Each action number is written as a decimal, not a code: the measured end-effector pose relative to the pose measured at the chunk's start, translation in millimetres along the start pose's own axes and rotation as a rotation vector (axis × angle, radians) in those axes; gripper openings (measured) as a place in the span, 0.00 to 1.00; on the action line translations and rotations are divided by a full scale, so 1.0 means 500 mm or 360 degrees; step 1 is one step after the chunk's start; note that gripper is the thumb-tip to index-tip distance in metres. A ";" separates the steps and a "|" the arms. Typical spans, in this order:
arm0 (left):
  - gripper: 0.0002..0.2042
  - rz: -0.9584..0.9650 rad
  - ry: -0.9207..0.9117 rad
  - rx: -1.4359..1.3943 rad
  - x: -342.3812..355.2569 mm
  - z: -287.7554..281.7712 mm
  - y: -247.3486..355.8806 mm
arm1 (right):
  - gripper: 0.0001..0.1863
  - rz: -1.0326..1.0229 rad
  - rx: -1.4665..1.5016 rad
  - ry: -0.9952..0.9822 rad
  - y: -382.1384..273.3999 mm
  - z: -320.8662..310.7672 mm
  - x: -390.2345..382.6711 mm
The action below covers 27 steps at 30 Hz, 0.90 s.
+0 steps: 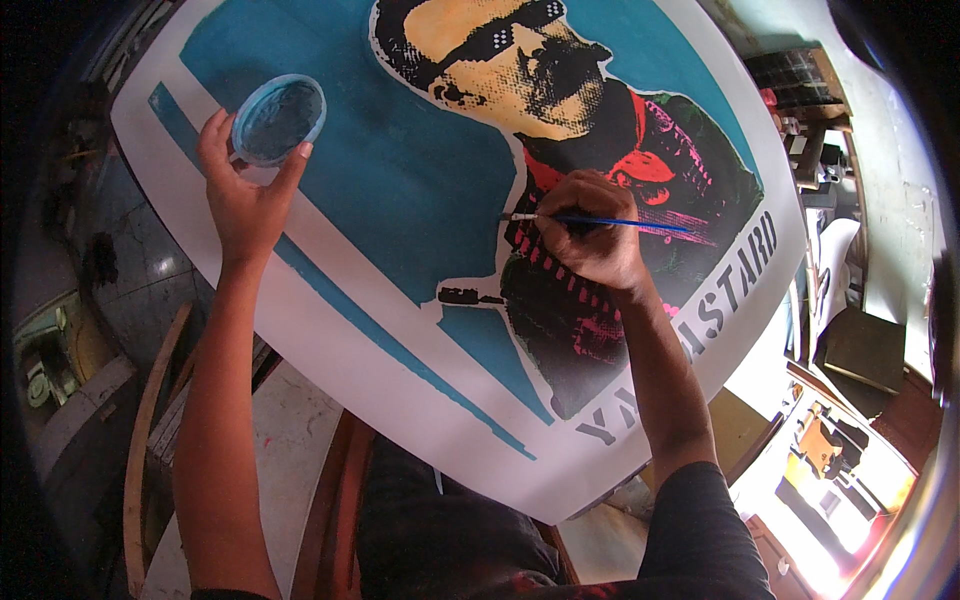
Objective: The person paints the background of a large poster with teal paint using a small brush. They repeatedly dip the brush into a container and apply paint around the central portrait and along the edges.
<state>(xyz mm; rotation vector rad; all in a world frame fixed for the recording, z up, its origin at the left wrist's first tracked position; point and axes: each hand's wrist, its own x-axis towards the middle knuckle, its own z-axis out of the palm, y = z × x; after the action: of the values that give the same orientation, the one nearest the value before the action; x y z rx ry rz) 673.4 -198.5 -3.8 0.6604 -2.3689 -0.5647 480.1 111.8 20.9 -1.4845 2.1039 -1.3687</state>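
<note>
My left hand (250, 195) is closed around a small round tub (279, 120) with teal paint inside, tilted so its open top shows. A thin paintbrush with a blue handle (650, 224) is pinched in my right hand (590, 235). Its tip meets the white outline between the teal background and the dark jacket of a painted portrait. The large white painting sheet (380, 385) lies under both hands, with teal areas, a figure in dark glasses and a red scarf, and black stencilled lettering along its near right side.
A brightly lit picture panel (825, 480) stands at the lower right. Further right are a dark box (865, 350) and a cluttered shelf (820, 130) by a pale wall. A curved wooden strip (150, 450) and a pale board (250, 470) lie at the lower left.
</note>
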 end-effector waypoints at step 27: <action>0.43 -0.0013 -0.0025 -0.0055 0.002 -0.006 0.007 | 0.04 -0.0019 -0.0002 0.0121 -0.002 0.001 0.001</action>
<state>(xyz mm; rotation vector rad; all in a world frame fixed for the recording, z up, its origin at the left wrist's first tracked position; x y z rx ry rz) 673.5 -197.2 0.5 0.6529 -2.3664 -0.6153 480.8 111.0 21.5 -1.4697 2.1448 -1.4500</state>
